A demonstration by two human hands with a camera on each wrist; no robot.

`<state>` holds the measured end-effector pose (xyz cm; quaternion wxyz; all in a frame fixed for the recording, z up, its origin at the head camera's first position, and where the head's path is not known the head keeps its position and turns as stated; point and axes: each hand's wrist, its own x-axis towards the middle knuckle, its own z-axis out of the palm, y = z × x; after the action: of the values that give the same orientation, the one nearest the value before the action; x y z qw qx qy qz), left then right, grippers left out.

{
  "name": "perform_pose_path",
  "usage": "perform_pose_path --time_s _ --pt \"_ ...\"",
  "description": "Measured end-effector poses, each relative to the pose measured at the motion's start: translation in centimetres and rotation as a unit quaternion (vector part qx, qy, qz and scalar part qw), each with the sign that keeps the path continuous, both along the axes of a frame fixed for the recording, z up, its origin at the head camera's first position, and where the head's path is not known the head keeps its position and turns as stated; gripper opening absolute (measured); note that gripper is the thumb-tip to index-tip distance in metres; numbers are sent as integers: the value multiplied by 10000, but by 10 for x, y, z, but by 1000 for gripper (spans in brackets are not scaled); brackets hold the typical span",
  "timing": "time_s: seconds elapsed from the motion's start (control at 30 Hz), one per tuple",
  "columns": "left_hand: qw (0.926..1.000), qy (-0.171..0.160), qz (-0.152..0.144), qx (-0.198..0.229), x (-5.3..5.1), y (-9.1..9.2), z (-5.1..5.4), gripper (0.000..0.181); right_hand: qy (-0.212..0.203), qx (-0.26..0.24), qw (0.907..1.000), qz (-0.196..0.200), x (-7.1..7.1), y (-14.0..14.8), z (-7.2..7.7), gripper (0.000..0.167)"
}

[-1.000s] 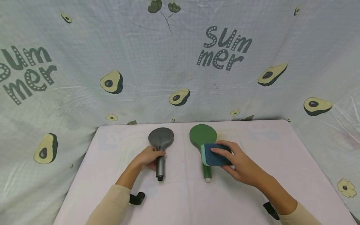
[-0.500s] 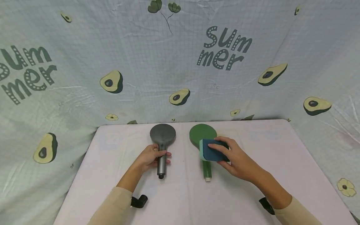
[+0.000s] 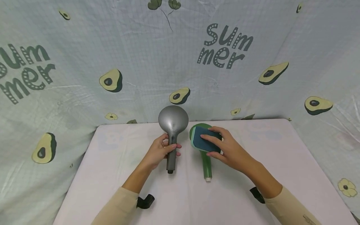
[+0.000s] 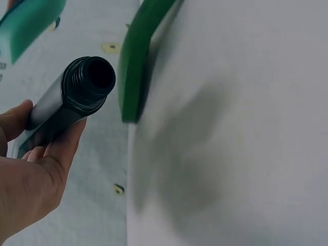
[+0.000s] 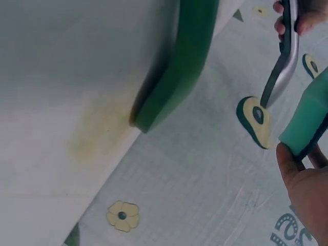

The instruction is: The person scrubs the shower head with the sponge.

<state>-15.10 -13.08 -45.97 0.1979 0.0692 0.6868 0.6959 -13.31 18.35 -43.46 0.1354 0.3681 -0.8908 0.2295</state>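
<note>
My left hand (image 3: 160,151) grips the handle of a grey shower head (image 3: 173,120), which is lifted off the table with its round back toward the head camera. In the left wrist view the threaded black end (image 4: 95,82) of its handle faces the camera. A sponge (image 3: 207,139), dark blue on one face and mint green below, is pinched between the thumb and fingers of my right hand (image 3: 230,150). It hangs above a green shower head (image 3: 206,165) that lies on the table; the sponge hides much of that round head.
A white cloth covers the table (image 3: 225,200). Behind it hangs a pale curtain (image 3: 140,62) printed with avocados and lettering. A yellowish stain (image 5: 92,128) marks the cloth beside the green head. Black wrist-camera parts (image 3: 145,201) sit by both cuffs.
The grey shower head has risen off the table and moved right and toward the back in my left hand. My right hand has carried the sponge left and up, over the green head.
</note>
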Motion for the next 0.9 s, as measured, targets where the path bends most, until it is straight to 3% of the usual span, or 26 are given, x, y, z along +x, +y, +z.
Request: perform_pose_path --time_s 0.3,0.47,0.6,0.73,0.9 --pt "9978 550 -351 133 6 28 16 40 782 121 9965 263 -16 -20 22 62" --pt "9941 941 -535 93 11 38 21 52 1078 218 9932 377 -20 -28 30 59" --pt "9912 1165 -625 34 14 44 23 60 1228 262 9911 434 -19 -33 35 56" --pt "9891 1329 -629 -49 18 47 24 60 1313 300 9903 349 -20 -36 42 61" --pt "9867 1526 -519 -210 21 49 22 51 1214 118 9924 137 -31 -35 55 64"
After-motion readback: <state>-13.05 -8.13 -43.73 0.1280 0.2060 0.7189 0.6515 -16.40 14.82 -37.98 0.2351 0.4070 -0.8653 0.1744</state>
